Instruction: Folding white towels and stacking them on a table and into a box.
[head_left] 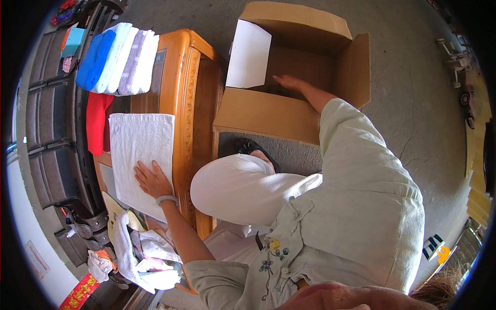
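A white towel (135,135) is spread flat on the wooden table (182,67). My left hand (152,181) rests palm down on its near part, fingers spread, holding nothing. To the right of the table, my right hand (290,82) reaches into an open cardboard box (274,109). Its fingers stretch toward the edge of a white sheet (250,54) at the box's left side; a gap seems to separate them. Shadow covers part of that hand. Beyond the spread towel sits a stack of folded towels (120,61), blue, white and lavender.
Rumpled cloths (150,253) lie heaped at the table's near end. A red cloth (97,123) sits at its left edge, beside a dark leather-like sofa (49,111). My white-trousered knee (227,188) is between table and box. Wheeled toys (466,101) stand far right.
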Available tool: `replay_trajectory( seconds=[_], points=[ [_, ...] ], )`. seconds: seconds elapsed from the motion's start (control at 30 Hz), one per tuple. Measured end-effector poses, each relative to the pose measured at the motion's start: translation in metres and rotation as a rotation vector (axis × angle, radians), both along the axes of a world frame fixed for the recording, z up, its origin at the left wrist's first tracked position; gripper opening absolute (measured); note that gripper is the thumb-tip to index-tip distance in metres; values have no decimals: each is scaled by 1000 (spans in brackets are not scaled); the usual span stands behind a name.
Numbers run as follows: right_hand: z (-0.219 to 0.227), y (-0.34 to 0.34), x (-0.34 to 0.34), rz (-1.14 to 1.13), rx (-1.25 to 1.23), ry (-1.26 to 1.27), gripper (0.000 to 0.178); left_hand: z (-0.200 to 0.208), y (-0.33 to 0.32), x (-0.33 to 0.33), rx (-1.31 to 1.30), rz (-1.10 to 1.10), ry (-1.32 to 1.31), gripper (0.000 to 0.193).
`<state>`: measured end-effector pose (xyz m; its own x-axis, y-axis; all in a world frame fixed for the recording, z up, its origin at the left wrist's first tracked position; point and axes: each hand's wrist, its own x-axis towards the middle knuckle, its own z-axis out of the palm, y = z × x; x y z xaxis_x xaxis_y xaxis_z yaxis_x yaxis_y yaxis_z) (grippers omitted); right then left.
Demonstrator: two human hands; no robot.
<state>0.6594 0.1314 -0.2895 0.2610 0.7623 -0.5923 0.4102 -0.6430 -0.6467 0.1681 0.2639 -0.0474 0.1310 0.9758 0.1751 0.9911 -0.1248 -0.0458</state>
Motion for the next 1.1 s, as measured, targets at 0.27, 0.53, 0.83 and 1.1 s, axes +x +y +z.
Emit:
replay_trajectory(
  seconds=[0.27,0.53,0.83,1.1],
  points=[
    [-6,-3,3,-35,71,21,75,0,3,4,8,1,-15,61],
    [2,0,2,-23,-16,35,73,3,0,3,9,11,11,61],
    [21,1,9,-530,388,72,51,4,-2,6,-6,20,-8,61],
    [11,-4,10,-515,433,-4,47,4,1,5,-3,15,-12,62]
  ],
)
